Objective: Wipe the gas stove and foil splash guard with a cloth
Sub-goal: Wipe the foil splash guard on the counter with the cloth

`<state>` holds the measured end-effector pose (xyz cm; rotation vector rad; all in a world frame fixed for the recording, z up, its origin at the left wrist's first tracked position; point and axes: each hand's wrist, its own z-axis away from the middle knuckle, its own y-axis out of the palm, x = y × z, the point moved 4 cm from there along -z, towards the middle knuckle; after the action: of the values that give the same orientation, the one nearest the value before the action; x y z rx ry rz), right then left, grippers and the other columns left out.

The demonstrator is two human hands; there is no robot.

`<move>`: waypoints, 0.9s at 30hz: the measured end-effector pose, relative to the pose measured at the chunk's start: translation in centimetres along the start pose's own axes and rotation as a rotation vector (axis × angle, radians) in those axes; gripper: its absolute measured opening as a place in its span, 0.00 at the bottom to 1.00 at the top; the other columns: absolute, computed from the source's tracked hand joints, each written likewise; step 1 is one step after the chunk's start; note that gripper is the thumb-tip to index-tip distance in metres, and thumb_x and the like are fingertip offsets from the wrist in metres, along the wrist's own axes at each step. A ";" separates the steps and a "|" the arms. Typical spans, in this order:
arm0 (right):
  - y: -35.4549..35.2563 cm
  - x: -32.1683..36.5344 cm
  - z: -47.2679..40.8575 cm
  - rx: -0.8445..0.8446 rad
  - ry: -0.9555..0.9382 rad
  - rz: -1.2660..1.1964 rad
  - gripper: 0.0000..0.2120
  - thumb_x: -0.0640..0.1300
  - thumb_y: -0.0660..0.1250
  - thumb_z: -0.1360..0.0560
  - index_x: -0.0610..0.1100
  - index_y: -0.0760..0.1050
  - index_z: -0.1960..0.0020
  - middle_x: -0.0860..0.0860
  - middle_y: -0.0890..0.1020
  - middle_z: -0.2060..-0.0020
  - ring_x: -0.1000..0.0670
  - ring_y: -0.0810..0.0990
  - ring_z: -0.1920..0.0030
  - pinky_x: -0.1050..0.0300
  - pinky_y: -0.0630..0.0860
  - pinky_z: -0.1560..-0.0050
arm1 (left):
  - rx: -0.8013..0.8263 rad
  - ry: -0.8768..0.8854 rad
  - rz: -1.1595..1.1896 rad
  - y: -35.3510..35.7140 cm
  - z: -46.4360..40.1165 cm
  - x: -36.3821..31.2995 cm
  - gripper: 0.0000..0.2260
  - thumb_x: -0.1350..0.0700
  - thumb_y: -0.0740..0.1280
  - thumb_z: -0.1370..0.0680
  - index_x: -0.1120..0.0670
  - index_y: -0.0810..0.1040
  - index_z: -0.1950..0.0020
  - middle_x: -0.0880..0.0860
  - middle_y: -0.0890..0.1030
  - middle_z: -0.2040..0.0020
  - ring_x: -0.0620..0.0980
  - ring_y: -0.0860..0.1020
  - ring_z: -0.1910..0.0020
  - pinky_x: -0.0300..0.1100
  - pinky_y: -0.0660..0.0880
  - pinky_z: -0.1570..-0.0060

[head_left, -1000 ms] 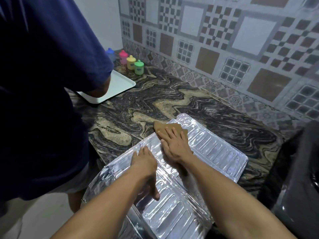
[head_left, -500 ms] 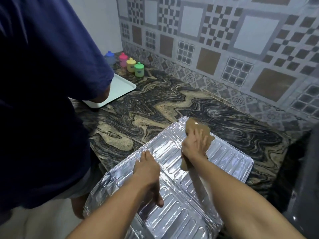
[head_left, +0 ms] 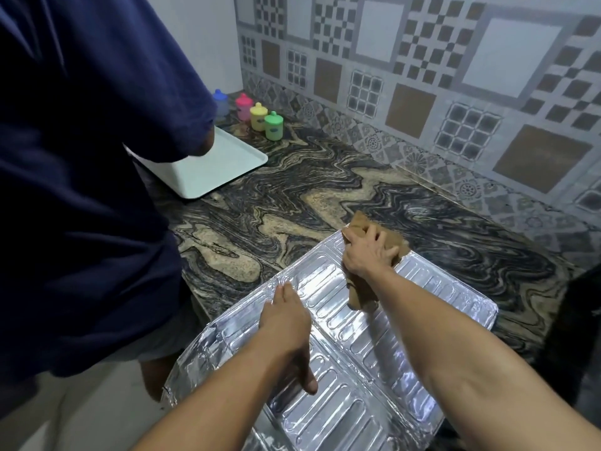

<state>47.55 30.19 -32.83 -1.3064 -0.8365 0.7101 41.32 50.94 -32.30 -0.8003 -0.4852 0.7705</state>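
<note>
The silver foil splash guard (head_left: 422, 304) lies flat across the marbled countertop (head_left: 292, 206), overhanging its front edge. My right hand (head_left: 369, 252) grips a brown cloth (head_left: 359, 222) at the guard's far corner; part of the cloth trails back under my wrist. My left hand (head_left: 286, 323) rests flat on the guard's left side, fingers straight, thumb spread toward me. A dark shape (head_left: 575, 336) at the right edge may be the stove; it is too dim to tell.
Another person in a dark blue shirt (head_left: 81, 190) stands close on the left at the counter's front. A white tray (head_left: 208, 170) lies beyond them. Several small coloured jars (head_left: 258, 117) stand in the back corner by the patterned tile wall (head_left: 422, 76).
My right hand has bunched the cloth and swept it from the guard's middle to its far corner. My left hand has stayed pressed on the foil.
</note>
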 end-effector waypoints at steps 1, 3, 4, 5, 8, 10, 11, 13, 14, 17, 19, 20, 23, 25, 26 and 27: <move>0.0 0.0 0.0 0.013 -0.003 0.007 0.20 0.50 0.55 0.23 0.63 0.63 0.32 0.45 0.62 0.33 0.41 0.61 0.36 0.35 0.58 0.39 | 0.004 0.001 -0.006 0.0 0.0 0.0 0.69 0.33 0.77 0.43 0.66 0.34 0.26 0.66 0.32 0.25 0.65 0.37 0.25 0.61 0.52 0.28; -0.2 0.0 -0.4 0.067 -0.002 0.014 0.22 0.50 0.56 0.23 0.64 0.61 0.30 0.45 0.60 0.32 0.40 0.58 0.33 0.32 0.56 0.37 | 0.005 0.001 -0.010 0.0 -0.1 0.0 0.69 0.33 0.77 0.43 0.66 0.34 0.26 0.66 0.32 0.25 0.65 0.36 0.25 0.61 0.52 0.28; -0.5 -0.1 -0.7 0.103 -0.002 0.012 0.24 0.51 0.56 0.23 0.65 0.60 0.29 0.44 0.60 0.32 0.39 0.57 0.32 0.31 0.55 0.36 | 0.004 0.001 -0.007 0.0 -0.2 0.0 0.69 0.33 0.77 0.44 0.66 0.35 0.26 0.66 0.32 0.25 0.66 0.36 0.25 0.61 0.52 0.28; -0.7 0.0 -0.8 0.136 -0.008 0.015 0.25 0.51 0.56 0.23 0.65 0.58 0.28 0.44 0.59 0.32 0.38 0.56 0.31 0.30 0.54 0.36 | 0.004 0.000 -0.005 0.1 -0.2 0.0 0.69 0.33 0.77 0.44 0.66 0.35 0.26 0.66 0.32 0.25 0.66 0.36 0.25 0.61 0.52 0.28; -0.6 -0.3 -0.3 0.130 -0.061 0.016 0.27 0.50 0.55 0.23 0.63 0.53 0.26 0.43 0.57 0.28 0.38 0.55 0.29 0.31 0.53 0.34 | 0.003 -0.002 0.005 0.0 0.0 0.0 0.69 0.33 0.77 0.44 0.66 0.35 0.26 0.66 0.33 0.25 0.65 0.37 0.25 0.61 0.52 0.28; -0.1 -1.0 0.6 0.035 -0.070 -0.057 0.30 0.51 0.53 0.22 0.56 0.46 0.23 0.44 0.54 0.24 0.40 0.53 0.26 0.32 0.49 0.30 | 0.002 -0.005 0.016 0.0 0.1 0.0 0.69 0.34 0.78 0.44 0.66 0.35 0.26 0.66 0.33 0.25 0.65 0.37 0.25 0.61 0.53 0.28; 0.1 -1.3 0.9 0.014 -0.062 -0.094 0.31 0.53 0.51 0.21 0.52 0.42 0.22 0.45 0.52 0.23 0.42 0.51 0.24 0.34 0.46 0.29 | 0.001 -0.007 0.021 -0.1 0.1 0.0 0.69 0.34 0.78 0.44 0.66 0.35 0.26 0.66 0.33 0.25 0.65 0.37 0.25 0.61 0.53 0.28; 0.7 -1.5 1.4 0.040 -0.045 -0.142 0.32 0.59 0.44 0.20 0.47 0.39 0.22 0.46 0.47 0.22 0.44 0.46 0.23 0.36 0.40 0.27 | 0.000 -0.010 0.041 -0.2 0.4 0.0 0.69 0.35 0.78 0.44 0.66 0.34 0.26 0.65 0.33 0.25 0.64 0.37 0.24 0.60 0.53 0.28; 0.9 -1.2 1.7 0.054 -0.049 -0.155 0.33 0.62 0.40 0.21 0.46 0.40 0.22 0.46 0.45 0.22 0.44 0.44 0.23 0.37 0.37 0.27 | 0.000 -0.012 0.050 -0.4 0.4 0.0 0.69 0.35 0.79 0.44 0.66 0.35 0.26 0.65 0.34 0.25 0.64 0.38 0.24 0.61 0.53 0.28; 1.3 0.5 3.1 0.045 -0.158 -0.134 0.34 0.63 0.35 0.22 0.47 0.42 0.22 0.47 0.45 0.22 0.43 0.42 0.23 0.37 0.35 0.28 | 0.012 -0.019 0.060 -0.7 0.7 -0.1 0.68 0.37 0.79 0.43 0.66 0.35 0.26 0.65 0.33 0.25 0.64 0.37 0.24 0.62 0.52 0.28; 1.5 0.7 3.6 0.021 -0.235 -0.096 0.33 0.63 0.35 0.22 0.48 0.42 0.22 0.48 0.47 0.22 0.44 0.44 0.23 0.36 0.38 0.27 | 0.013 -0.023 0.067 -0.8 0.8 0.0 0.68 0.37 0.79 0.43 0.66 0.35 0.26 0.64 0.33 0.25 0.63 0.37 0.24 0.61 0.52 0.28; 1.4 0.2 3.6 0.015 -0.243 -0.086 0.32 0.62 0.36 0.21 0.49 0.43 0.22 0.49 0.47 0.22 0.44 0.45 0.23 0.36 0.39 0.27 | 0.004 -0.021 0.072 -0.7 0.9 0.0 0.68 0.37 0.79 0.43 0.65 0.36 0.25 0.64 0.33 0.25 0.63 0.37 0.24 0.61 0.51 0.28; 0.9 -2.5 3.6 -0.014 -0.109 -0.088 0.29 0.60 0.37 0.20 0.51 0.44 0.22 0.49 0.49 0.22 0.44 0.46 0.23 0.35 0.41 0.27 | -0.033 -0.016 0.091 -0.4 1.2 0.1 0.69 0.35 0.79 0.45 0.65 0.36 0.25 0.64 0.33 0.25 0.63 0.37 0.24 0.60 0.49 0.28; 0.7 -4.5 4.1 -0.032 0.021 -0.088 0.29 0.59 0.38 0.20 0.50 0.44 0.22 0.48 0.49 0.22 0.44 0.45 0.23 0.35 0.40 0.27 | -0.037 -0.022 0.109 -0.3 1.3 0.2 0.70 0.36 0.79 0.45 0.66 0.35 0.26 0.63 0.33 0.25 0.62 0.38 0.24 0.59 0.49 0.28; 0.7 -5.3 4.6 -0.040 0.076 -0.093 0.28 0.58 0.39 0.20 0.50 0.44 0.22 0.48 0.49 0.22 0.43 0.45 0.23 0.35 0.40 0.27 | -0.039 -0.021 0.104 -0.3 1.3 0.3 0.70 0.35 0.79 0.45 0.66 0.35 0.25 0.63 0.33 0.24 0.61 0.38 0.24 0.59 0.49 0.28; 0.7 -6.2 5.3 -0.053 0.133 -0.098 0.28 0.58 0.40 0.20 0.50 0.44 0.22 0.48 0.49 0.22 0.43 0.45 0.23 0.36 0.40 0.27 | -0.043 -0.019 0.091 -0.3 1.3 0.2 0.70 0.35 0.79 0.46 0.65 0.37 0.25 0.63 0.33 0.24 0.62 0.38 0.24 0.60 0.50 0.28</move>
<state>39.78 27.87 -33.97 -1.3356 -0.8100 0.5206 40.71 51.54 -31.21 -0.8601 -0.4862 0.8553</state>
